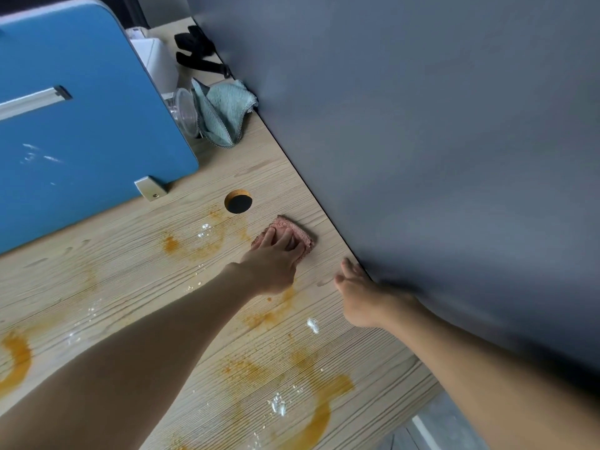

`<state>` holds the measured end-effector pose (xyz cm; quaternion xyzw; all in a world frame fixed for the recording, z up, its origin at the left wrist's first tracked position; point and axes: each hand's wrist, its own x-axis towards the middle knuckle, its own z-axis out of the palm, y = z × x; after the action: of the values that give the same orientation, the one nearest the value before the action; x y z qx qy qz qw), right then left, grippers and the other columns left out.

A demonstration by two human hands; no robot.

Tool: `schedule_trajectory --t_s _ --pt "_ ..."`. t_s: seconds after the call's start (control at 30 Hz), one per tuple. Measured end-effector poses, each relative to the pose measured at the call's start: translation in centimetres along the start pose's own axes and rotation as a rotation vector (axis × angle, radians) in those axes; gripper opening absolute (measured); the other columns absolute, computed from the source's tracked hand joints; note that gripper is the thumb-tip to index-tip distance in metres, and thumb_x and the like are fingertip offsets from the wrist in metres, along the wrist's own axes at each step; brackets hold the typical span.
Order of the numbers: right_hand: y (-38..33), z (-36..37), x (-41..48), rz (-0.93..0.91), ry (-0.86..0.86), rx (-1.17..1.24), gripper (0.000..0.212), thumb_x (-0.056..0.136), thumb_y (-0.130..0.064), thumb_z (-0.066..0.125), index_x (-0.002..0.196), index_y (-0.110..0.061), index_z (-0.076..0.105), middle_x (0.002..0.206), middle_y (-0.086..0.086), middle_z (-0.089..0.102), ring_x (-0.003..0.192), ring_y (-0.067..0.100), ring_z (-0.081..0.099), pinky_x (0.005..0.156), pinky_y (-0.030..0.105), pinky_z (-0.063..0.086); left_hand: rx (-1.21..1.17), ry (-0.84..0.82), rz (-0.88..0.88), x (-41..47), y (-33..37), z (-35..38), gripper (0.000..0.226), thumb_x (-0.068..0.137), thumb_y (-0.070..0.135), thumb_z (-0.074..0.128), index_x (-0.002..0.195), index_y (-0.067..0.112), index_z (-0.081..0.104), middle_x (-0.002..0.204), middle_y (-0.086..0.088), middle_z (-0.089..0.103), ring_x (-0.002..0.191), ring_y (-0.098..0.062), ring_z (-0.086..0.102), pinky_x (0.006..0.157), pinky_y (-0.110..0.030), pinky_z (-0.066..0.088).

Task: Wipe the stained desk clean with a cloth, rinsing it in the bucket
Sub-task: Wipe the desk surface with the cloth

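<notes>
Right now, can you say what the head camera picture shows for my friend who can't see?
A person's left hand presses a pink cloth on a desk smeared with orange stains. Their right hand rests at the desk's edge by a grey wall. A blue panel and a green cloth sit farther back.

Two hands are in view, a left hand (276, 258) and a right hand (363, 300). There are two cloths, one pink cloth (293, 227) and one teal cloth (224, 112). One bench (123, 264) carries one round cable hole (239, 203), one blue panel (81, 131), one clear plastic cup (185, 112), one black strap (198, 50), one white container (159, 61) and several orange stains (321, 414).
</notes>
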<state>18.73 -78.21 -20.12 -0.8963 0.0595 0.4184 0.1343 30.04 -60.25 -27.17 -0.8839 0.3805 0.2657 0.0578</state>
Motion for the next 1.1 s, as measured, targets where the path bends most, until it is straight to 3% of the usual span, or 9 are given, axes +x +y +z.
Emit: schedule_trajectory --t_s 0.2,0.33,0.53,0.7,0.83,1.1 --pt "-0.1 -0.2 -0.2 0.000 -0.032 0.030 0.080 0.087 0.014 0.025 0.160 -0.013 0.007 0.163 -0.002 -0.028 0.152 0.019 -0.021 0.124 0.053 0.008 -0.017 0.014 -0.025 0.5 0.7 -0.3 0.073 0.088 0.045 -0.004 0.157 0.022 0.005 0.167 -0.013 0.001 0.151 -0.042 -0.008 0.120 -0.060 0.011" --pt "0.2 -0.4 -0.2 -0.031 -0.022 0.051 0.080 0.087 0.016 0.025 0.160 -0.013 0.010 0.164 -0.002 -0.026 0.152 0.018 -0.020 0.125 0.051 0.006 -0.037 -0.020 -0.025 -3.7 2.7 0.4 0.059 0.103 0.036 0.018 0.158 0.025 0.000 0.166 -0.012 -0.008 0.151 -0.042 -0.012 0.122 -0.057 0.012" --pt "1.6 2.1 -2.0 -0.069 0.096 0.052 0.050 0.093 0.005 0.034 0.141 -0.001 0.044 0.163 0.010 0.009 0.152 0.024 0.007 0.124 0.038 0.013 -0.035 -0.029 -0.050 -2.0 2.2 -1.5 0.060 0.104 0.033 0.021 0.159 0.027 -0.003 0.166 -0.009 -0.011 0.151 -0.040 -0.014 0.122 -0.058 0.006" --pt "2.2 4.1 -3.2 -0.063 0.036 0.054 0.065 0.095 0.008 0.029 0.157 -0.005 0.015 0.165 0.009 -0.021 0.153 0.024 -0.015 0.126 0.044 0.006 -0.024 -0.025 -0.051 -2.5 3.1 0.0 0.064 0.096 0.038 0.008 0.158 0.024 0.000 0.167 -0.011 -0.003 0.151 -0.041 -0.012 0.121 -0.060 0.010" --pt "1.7 3.4 -3.0 -0.042 0.005 0.027 0.063 0.095 0.007 0.027 0.156 -0.002 0.015 0.164 0.011 -0.024 0.153 0.027 -0.018 0.125 0.048 0.005 -0.080 -0.059 -0.038 -5.9 4.9 0.5 0.059 0.104 0.029 0.025 0.159 0.025 0.002 0.166 -0.011 -0.008 0.150 -0.043 -0.012 0.121 -0.058 0.014" --pt "2.4 3.1 -3.5 -0.077 0.032 0.040 0.069 0.094 0.006 0.028 0.159 -0.010 0.015 0.165 0.003 -0.023 0.153 0.019 -0.017 0.125 0.046 0.004 -0.077 -0.051 -0.102 -3.9 6.0 -1.2 0.059 0.105 0.029 0.025 0.159 0.029 -0.001 0.166 -0.008 -0.012 0.150 -0.041 -0.015 0.122 -0.060 0.009"
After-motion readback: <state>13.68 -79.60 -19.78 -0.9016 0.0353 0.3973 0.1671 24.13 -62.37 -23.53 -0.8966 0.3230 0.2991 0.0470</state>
